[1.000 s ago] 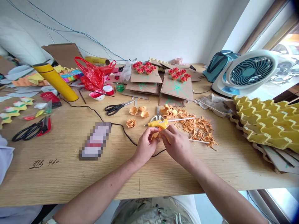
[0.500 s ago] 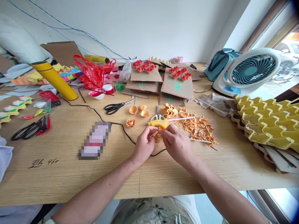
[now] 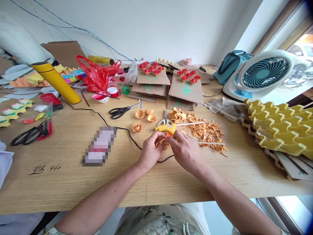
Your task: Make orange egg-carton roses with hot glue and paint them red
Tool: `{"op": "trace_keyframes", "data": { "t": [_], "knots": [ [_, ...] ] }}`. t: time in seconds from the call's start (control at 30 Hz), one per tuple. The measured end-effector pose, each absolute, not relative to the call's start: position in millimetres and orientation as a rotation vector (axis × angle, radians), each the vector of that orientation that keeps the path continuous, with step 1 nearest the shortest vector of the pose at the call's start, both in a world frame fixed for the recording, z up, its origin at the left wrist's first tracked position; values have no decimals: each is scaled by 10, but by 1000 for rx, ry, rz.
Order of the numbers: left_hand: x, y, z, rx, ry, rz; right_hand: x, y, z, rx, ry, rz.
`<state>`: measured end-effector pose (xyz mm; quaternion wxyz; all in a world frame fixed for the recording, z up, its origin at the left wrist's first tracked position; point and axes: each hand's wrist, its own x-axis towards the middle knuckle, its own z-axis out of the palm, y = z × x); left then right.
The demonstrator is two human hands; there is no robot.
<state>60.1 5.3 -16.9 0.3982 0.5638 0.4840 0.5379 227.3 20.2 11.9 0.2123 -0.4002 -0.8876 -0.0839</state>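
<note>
My left hand [image 3: 152, 149] is closed, pinching an orange egg-carton flower piece [image 3: 165, 148] that is partly hidden by the fingers. My right hand [image 3: 185, 150] meets it at the fingertips, its fingers closed. A thin white stick [image 3: 211, 143] pokes out to the right from behind my right hand and seems held in it. Just beyond my fingers lies a yellow hot glue gun [image 3: 166, 127] with a glue stick in its back, in front of white-handled scissors [image 3: 165, 118]. Several cut orange flower cups [image 3: 140, 114] and one layered orange rose [image 3: 137, 127] sit to the left.
Orange scraps [image 3: 207, 129] spread to the right. Yellow egg trays [image 3: 281, 127] are stacked at the right edge, below a fan [image 3: 265, 73]. Red flowers [image 3: 151, 68] stand on cardboard [image 3: 186, 91] at the back. Black scissors [image 3: 119, 112] and a blurred phone-like object [image 3: 99, 147] lie left.
The white stick by my right hand has swung to nearly level and sticks out slightly farther right. Both hands stay together around the orange piece with small finger shifts.
</note>
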Motion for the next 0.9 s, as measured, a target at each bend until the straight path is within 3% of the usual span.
{"op": "trace_keyframes", "data": {
  "t": [0.4,0.67,0.9],
  "knots": [
    [572,79,-181,1368,1172,1365,2310,213,152,-998,-2491,-338],
    [575,65,-144,1467,1224,1405,2291,254,111,-1073,-2362,-52],
    [576,69,-156,1505,1210,1374,2310,226,137,-1052,-2456,-298]
  ]
}}
